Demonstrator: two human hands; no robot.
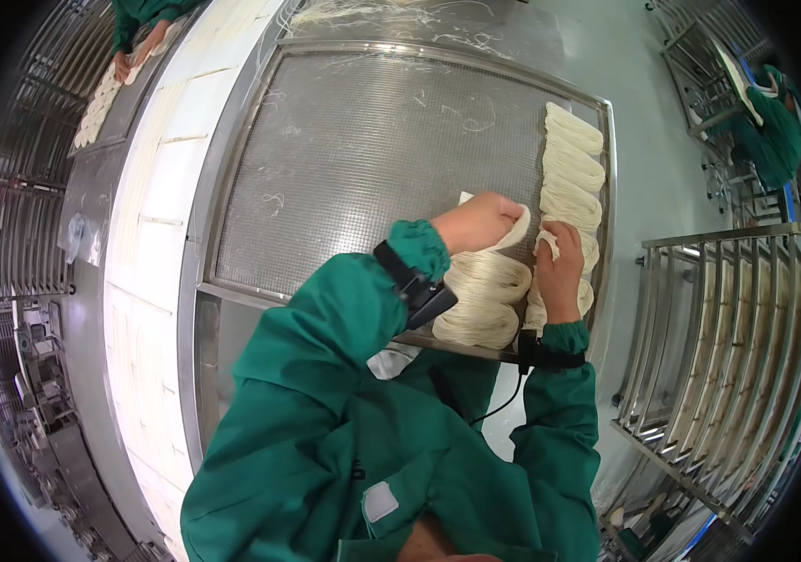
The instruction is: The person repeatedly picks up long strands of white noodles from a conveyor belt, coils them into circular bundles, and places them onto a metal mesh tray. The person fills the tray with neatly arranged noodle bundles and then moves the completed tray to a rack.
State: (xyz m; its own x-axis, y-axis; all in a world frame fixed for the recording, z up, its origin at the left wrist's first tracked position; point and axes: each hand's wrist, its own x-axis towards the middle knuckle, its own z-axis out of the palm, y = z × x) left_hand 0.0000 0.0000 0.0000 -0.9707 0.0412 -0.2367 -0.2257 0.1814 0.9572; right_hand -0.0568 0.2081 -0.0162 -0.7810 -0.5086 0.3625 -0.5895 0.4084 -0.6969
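A shallow metal mesh tray [353, 140] lies in front of me. Folded bundles of pale noodles [571, 169] form a column along its right edge. A shorter group of noodle bundles [483, 298] sits beside that column, by the near edge. My left hand [481, 223] is closed around a noodle bundle [518, 230], whose looped end sticks out past the fingers over the tray. Just to the right, my right hand [560, 270] has its fingers curled on pale noodles at the column's edge. Whether both hands hold one same bundle I cannot tell.
A white conveyor belt [147, 253] runs along the left. Loose noodle strands [372, 14] lie on the metal surface beyond the tray. A rack of filled trays [728, 347] stands at the right. Co-workers' hands [143, 51] handle bundles far left; another person [770, 136] is far right.
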